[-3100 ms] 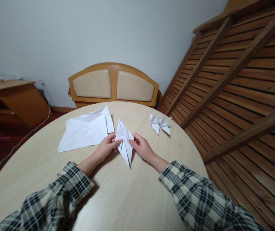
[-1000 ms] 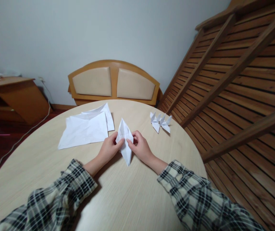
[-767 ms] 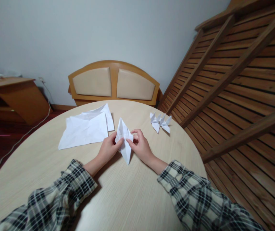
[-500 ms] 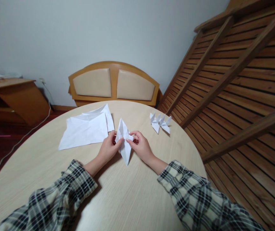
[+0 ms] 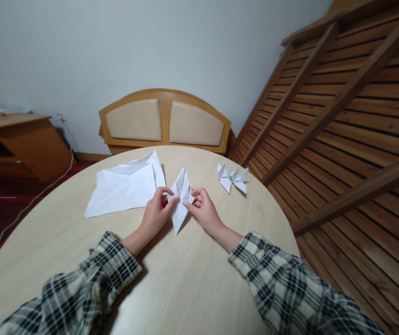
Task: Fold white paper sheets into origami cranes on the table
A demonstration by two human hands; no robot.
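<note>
A white folded paper (image 5: 178, 216), shaped like a long diamond with a crease down its middle, is held between my two hands over the table. My left hand (image 5: 156, 210) pinches its left corner, thumb on the front face. On the opposite side my right hand (image 5: 204, 211) grips the right corner between thumb and fingers. The paper's upper tip points away from me and its lower tip toward me. Some of my fingertips are hidden behind it. Close to my left hand lie several loose white paper sheets (image 5: 126, 188).
Two small folded paper cranes (image 5: 232, 179) stand at the right rear of the round wooden table (image 5: 192, 288). Behind the table is a padded headboard (image 5: 164, 116). A slatted wooden frame (image 5: 342, 135) leans at the right, and a wooden desk (image 5: 28, 144) stands at the left.
The folded paper has tilted: its upper tip swung right and its lower tip swung left and slightly up. Both hands still hold it, with small shifts of the fingers.
</note>
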